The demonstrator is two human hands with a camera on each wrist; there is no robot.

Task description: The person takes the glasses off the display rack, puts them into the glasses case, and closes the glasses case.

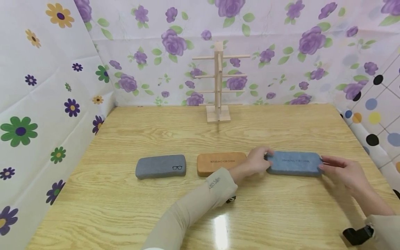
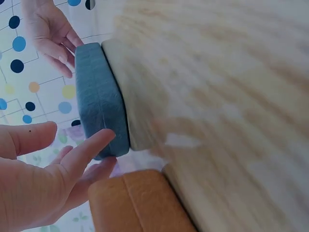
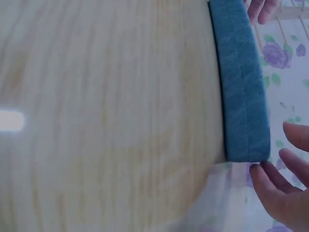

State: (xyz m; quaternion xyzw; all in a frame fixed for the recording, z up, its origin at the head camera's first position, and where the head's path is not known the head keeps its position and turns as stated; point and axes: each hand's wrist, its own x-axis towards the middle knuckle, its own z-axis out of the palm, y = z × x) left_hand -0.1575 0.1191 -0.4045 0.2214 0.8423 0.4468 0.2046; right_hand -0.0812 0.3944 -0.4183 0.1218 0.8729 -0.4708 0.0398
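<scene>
A blue glasses case point(image 1: 295, 163) with dark lettering lies at the right of the row on the table. At its left end is my left hand point(image 1: 258, 160), fingertips against the case and thumb spread away, as the left wrist view shows. My right hand point(image 1: 347, 172) is at the opposite end, its fingertips point(image 3: 257, 170) right by the case's corner and the thumb apart. Beneath my left forearm, partly covered, sits an orange-brown glasses case point(image 1: 215, 165) with similar lettering. Farther left lies a grey glasses case point(image 1: 160, 166) bearing a small glasses drawing.
A wooden rack point(image 1: 218, 80) with several thin pegs stands at the back of the wood-grain table point(image 1: 150, 128). Flowered cloth point(image 1: 175, 21) hangs behind and at the left, with a dotted cloth point(image 1: 375, 114) at the right.
</scene>
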